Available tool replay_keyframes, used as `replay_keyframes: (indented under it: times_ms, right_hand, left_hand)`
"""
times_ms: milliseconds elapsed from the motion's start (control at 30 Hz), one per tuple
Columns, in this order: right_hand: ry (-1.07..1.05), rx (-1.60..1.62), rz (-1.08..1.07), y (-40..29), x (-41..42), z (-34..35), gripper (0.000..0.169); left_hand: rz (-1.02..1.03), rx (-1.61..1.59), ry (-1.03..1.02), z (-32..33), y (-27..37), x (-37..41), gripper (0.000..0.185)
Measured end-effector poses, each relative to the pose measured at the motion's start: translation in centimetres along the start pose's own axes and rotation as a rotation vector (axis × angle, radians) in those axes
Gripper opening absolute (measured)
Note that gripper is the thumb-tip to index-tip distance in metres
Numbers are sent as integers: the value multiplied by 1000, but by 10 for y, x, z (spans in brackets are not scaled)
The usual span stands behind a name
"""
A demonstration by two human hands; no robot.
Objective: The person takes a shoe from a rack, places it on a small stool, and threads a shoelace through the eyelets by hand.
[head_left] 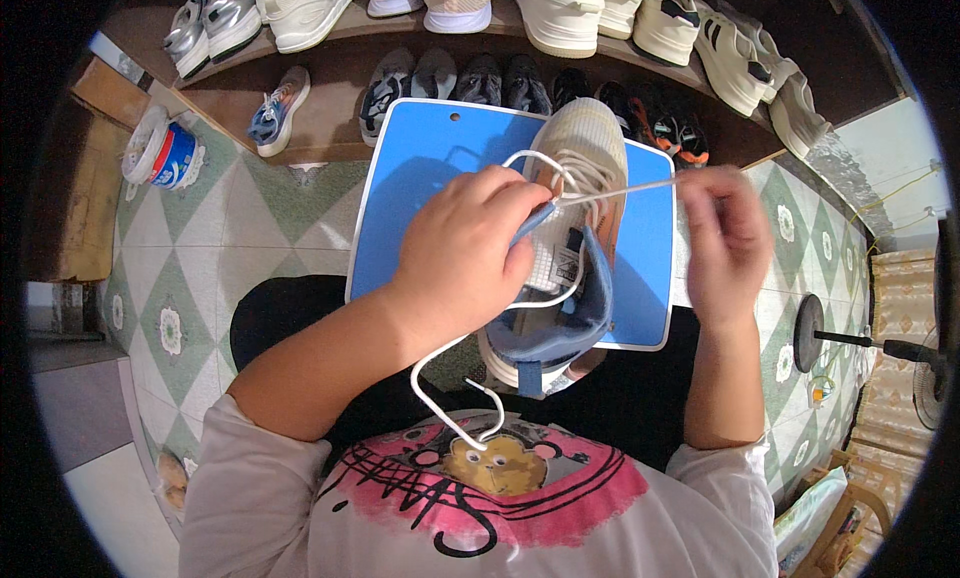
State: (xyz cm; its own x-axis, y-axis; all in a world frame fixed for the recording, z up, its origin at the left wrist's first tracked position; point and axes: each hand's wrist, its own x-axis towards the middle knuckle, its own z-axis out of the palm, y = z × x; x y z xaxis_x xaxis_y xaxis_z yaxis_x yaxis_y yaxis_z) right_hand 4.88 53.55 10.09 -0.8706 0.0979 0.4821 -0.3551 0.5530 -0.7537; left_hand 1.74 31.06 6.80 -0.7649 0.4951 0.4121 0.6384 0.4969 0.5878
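Note:
A sneaker (pixel 581 139) with a pale knit toe and a blue padded collar lies on a blue board with a white rim (pixel 420 142), its toe pointing away from me. My left hand (pixel 472 240) grips the shoe's blue collar edge beside the eyelets. Right of the board, my right hand (pixel 724 233), partly blurred, holds one end of the white shoelace (pixel 630 191), pulled taut from the eyelets near my left fingertips. Another length of lace loops over the shoe's opening, and a loose end hangs down onto my shirt. My left hand hides part of the shoe's left side.
Beyond the board stands a wooden shoe rack (pixel 330 45) with rows of shoes; a single multicoloured sneaker (pixel 279 112) sits at its lower left. A white bucket (pixel 161 150) stands on the tiled floor at left. At right are a fan's round base (pixel 808 333) and a wooden chair (pixel 847 525).

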Motion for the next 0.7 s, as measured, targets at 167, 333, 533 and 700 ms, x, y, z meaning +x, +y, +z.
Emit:
replay_keyframes:
  times_ms: [167,333,533,700]
  right_hand:
    - [17,581,204,9,-7,10,13]
    - [-221,1321,181,-6,11,-10,21]
    - [-61,33,106,-3,-3,4,7]
    - [-492,-536,71,-11,-5,-1,7]
  left_hand:
    - [-11,-10,-14,1,1,1,31]
    - [47,18,28,0,-2,0,34]
    - [3,-110,30,4,-3,0,41]
    - [-25,-216,7,3,1,3,41]
